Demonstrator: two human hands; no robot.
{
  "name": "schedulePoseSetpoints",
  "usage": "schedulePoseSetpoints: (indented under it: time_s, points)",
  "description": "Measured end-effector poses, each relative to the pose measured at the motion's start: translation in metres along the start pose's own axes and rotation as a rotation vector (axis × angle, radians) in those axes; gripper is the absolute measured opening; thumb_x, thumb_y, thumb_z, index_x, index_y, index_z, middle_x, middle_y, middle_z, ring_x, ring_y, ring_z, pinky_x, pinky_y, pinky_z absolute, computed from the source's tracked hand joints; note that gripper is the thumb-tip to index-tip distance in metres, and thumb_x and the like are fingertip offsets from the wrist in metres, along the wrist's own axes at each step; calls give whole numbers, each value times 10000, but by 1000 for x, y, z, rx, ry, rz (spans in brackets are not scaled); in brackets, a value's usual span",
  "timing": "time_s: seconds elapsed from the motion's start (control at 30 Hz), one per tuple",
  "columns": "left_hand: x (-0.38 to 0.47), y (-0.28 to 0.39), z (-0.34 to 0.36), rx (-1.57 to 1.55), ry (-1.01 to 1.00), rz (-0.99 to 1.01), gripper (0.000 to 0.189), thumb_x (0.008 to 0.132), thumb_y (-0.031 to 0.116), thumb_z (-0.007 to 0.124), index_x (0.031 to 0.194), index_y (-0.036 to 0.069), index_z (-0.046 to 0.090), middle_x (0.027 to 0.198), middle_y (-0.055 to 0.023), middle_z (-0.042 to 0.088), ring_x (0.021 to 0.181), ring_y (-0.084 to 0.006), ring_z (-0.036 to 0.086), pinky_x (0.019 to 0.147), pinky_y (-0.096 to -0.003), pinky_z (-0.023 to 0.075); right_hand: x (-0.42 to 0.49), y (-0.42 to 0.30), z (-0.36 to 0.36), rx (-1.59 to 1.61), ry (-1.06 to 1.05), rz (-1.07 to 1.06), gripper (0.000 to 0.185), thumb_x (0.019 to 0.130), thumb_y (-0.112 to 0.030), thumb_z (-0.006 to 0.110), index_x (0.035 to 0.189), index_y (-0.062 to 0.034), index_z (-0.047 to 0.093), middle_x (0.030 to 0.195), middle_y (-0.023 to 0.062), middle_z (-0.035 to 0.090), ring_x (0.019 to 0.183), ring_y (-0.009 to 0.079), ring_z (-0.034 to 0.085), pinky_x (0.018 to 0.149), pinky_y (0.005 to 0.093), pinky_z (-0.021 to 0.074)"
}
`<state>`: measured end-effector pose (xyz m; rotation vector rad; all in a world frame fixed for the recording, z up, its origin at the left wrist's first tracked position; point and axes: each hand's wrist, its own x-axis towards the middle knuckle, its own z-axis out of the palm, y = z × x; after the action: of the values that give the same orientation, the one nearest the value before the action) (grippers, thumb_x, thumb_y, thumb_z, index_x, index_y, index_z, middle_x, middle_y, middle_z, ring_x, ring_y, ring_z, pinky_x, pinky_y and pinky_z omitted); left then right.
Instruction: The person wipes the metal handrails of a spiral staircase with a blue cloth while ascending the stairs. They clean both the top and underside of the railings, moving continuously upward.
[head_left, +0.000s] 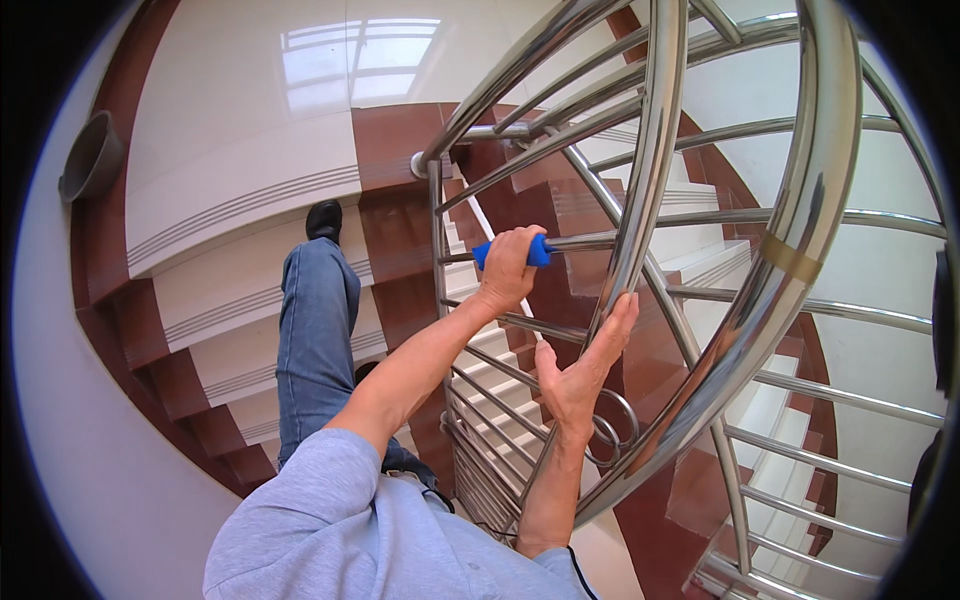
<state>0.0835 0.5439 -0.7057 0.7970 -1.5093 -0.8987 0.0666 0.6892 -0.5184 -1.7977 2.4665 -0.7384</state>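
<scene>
My left hand (511, 259) is closed around a blue cloth (538, 251), which is wrapped over a thin horizontal bar (581, 242) of a stainless-steel stair railing. Cloth shows on both sides of the fist. Lower and to the right, my right hand (581, 375) lies against a thicker steel tube (637, 187) of the same railing. Its fingers are straight and the thumb stands apart; nothing is held in it. The wide, curved handrail (806, 187) passes just right of this hand, with a brownish tape band (790, 259) around it.
White and dark-red stairs (247, 300) descend on the left, where a black shoe (324, 221) rests on a step. A grey bucket (91, 157) stands by the wall on the glossy landing (247, 97). Steel rings (616, 427) sit in the railing. More steps (705, 255) show through the bars.
</scene>
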Motion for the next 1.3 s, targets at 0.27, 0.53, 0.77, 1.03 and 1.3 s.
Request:
schedulePoseSetpoints:
  time_s: [0.27,0.53,0.77,1.03,1.3]
  points:
    - [-48,-89,-5,-16,-174,-187,586,834,-59,740,1383,89,598,1261,-207,706,1202,-465,666,1016,-543,524,1,-1,0,45,-3,4,1224,777,-83,811,1788,-27,124,1818,328,116,1686,497,159,1351,576,157]
    - [-100,-39,-37,-257,-69,-631,613,1027,46,736,1580,43,471,1441,-232,641,1254,-382,676,1075,-469,540,-1,5,-8,208,-12,-13,1187,786,-63,802,1796,-81,180,1835,285,130,1699,470,158,1352,539,229]
    - [-85,75,-18,-342,-441,-12,814,997,83,768,1682,-17,341,1689,-269,419,1579,-439,433,1295,-518,366,-2,19,-9,549,-12,60,1096,916,-234,861,1774,-4,219,1845,256,158,1705,390,206,1360,492,221]
    - [-91,86,-41,-549,-638,-201,994,852,-1,577,1779,63,225,1842,-220,210,1734,-417,111,1384,-583,74,-3,26,-8,571,5,38,1122,973,-505,845,1767,6,239,1842,255,179,1711,380,190,1362,490,200]
    - [-88,102,-13,-480,-361,-98,577,1110,65,596,1670,32,460,1695,-205,508,1637,-391,392,1351,-582,234,-4,29,-9,581,-5,23,1117,978,-512,835,1771,-2,237,1846,254,176,1721,389,153,1368,501,176]
